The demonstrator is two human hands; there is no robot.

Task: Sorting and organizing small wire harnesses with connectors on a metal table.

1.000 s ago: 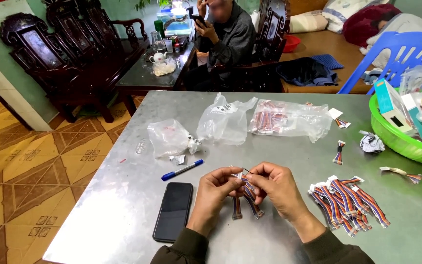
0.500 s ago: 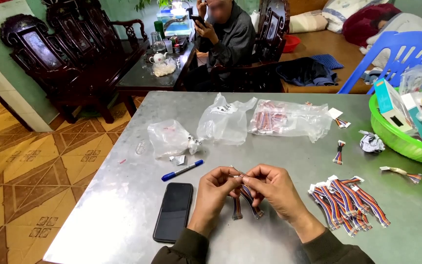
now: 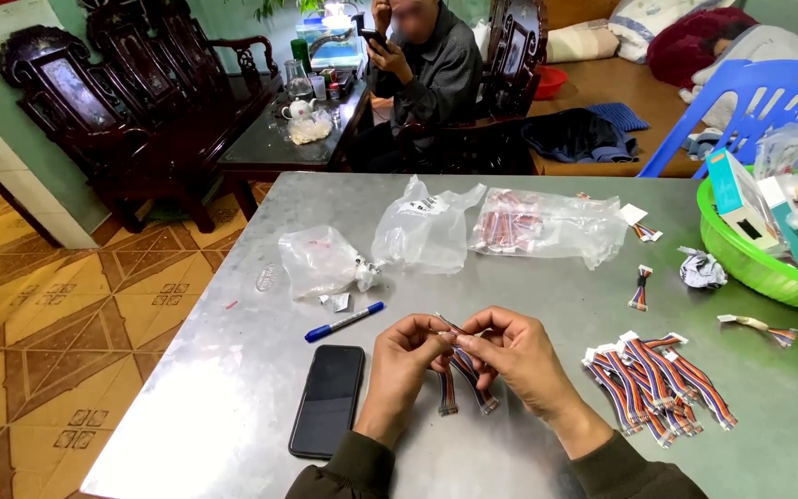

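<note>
Over the near middle of the grey metal table [image 3: 233, 370], my left hand [image 3: 404, 365] and my right hand [image 3: 519, 356] meet fingertip to fingertip. Both pinch short multicoloured ribbon cables [image 3: 462, 377] whose loose ends hang down below the fingers. A pile of the same striped cables [image 3: 658, 383] with white connectors lies just right of my right wrist.
A black phone [image 3: 328, 399] and a blue pen [image 3: 344, 322] lie left of my hands. Clear plastic bags [image 3: 427, 231], one holding cables [image 3: 528, 226], sit farther back. A green basket [image 3: 750, 263] stands at the right edge. A person [image 3: 427, 65] sits beyond the table.
My hands stay in the same spot; the fingers shift slightly on the cables. Nothing else on the table has moved.
</note>
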